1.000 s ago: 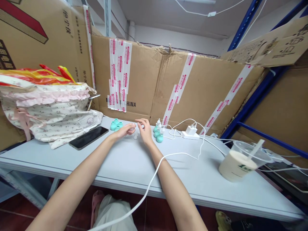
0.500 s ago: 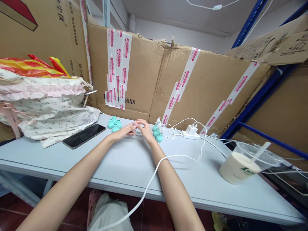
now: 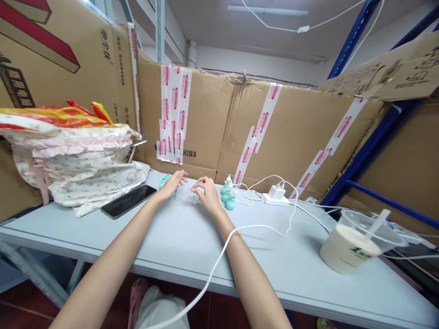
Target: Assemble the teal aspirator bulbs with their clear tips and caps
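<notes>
My left hand (image 3: pixel 173 183) is over the table with its fingers stretched out and apart, partly in front of several small teal bottles (image 3: pixel 162 182). Just under its fingers are small clear plastic pieces (image 3: pixel 179 195), too blurred to name exactly. Beside it, my right hand (image 3: pixel 207 194) pinches a small clear plastic piece (image 3: pixel 195 198) between thumb and fingertips. Right of that hand stand a few round teal bottles (image 3: pixel 230 204) topped with white or clear nozzles (image 3: pixel 228 179).
A black phone (image 3: pixel 128 202) and a floral cloth bag (image 3: pixel 85 160) are on the left. White chargers on a power strip (image 3: pixel 276 198) trail a cable (image 3: pixel 254 226) across my right forearm. A cup of pale drink (image 3: pixel 350 249) stands right. Cardboard (image 3: pixel 206 123) walls the back.
My hands have drawn apart from being together; the left moved left and its fingers spread. Clear pieces now show between them. The camera view has tilted upward.
</notes>
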Demonstrator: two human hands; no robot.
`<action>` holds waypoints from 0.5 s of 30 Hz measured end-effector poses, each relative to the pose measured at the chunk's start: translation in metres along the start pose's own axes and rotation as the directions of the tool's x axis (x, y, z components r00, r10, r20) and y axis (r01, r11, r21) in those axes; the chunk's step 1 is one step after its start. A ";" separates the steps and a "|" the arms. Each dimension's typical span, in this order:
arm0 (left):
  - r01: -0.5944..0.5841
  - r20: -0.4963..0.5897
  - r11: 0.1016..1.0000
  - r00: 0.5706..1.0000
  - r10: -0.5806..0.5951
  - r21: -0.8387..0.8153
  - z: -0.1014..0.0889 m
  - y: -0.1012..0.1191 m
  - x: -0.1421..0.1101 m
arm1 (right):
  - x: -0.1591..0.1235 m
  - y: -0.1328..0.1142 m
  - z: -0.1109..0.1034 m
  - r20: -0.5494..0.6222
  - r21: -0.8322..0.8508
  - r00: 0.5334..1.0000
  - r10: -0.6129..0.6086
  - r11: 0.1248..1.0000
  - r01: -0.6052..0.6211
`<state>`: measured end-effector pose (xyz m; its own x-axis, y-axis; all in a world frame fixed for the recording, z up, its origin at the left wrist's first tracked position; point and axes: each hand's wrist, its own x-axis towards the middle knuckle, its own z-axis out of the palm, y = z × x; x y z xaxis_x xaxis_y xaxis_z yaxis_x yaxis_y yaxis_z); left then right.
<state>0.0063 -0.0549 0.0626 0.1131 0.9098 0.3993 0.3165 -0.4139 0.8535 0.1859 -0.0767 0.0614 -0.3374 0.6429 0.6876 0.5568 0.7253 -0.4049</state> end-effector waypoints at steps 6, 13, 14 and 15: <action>-0.093 -0.098 0.993 0.990 0.099 0.066 -0.004 -0.009 0.003 | -0.007 -0.008 0.003 0.232 -0.179 0.963 -0.139 0.967 0.183; -0.109 -0.157 0.990 0.980 0.123 0.093 -0.007 -0.014 0.004 | -0.010 -0.009 0.009 0.330 -0.175 0.934 -0.137 0.963 0.203; -0.105 -0.158 0.990 0.980 0.118 0.090 -0.008 -0.015 0.004 | -0.010 -0.010 0.008 0.314 -0.182 0.941 -0.123 0.965 0.187; -0.104 -0.160 0.991 0.980 0.116 0.086 -0.008 -0.015 0.004 | -0.010 -0.011 0.007 0.286 -0.197 0.953 -0.102 0.967 0.163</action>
<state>-0.0057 -0.0454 0.0540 -0.0029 0.8389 0.5442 0.3826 -0.5019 0.7757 0.1780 -0.0893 0.0554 -0.5956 0.6090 0.5238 0.6330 0.7573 -0.1607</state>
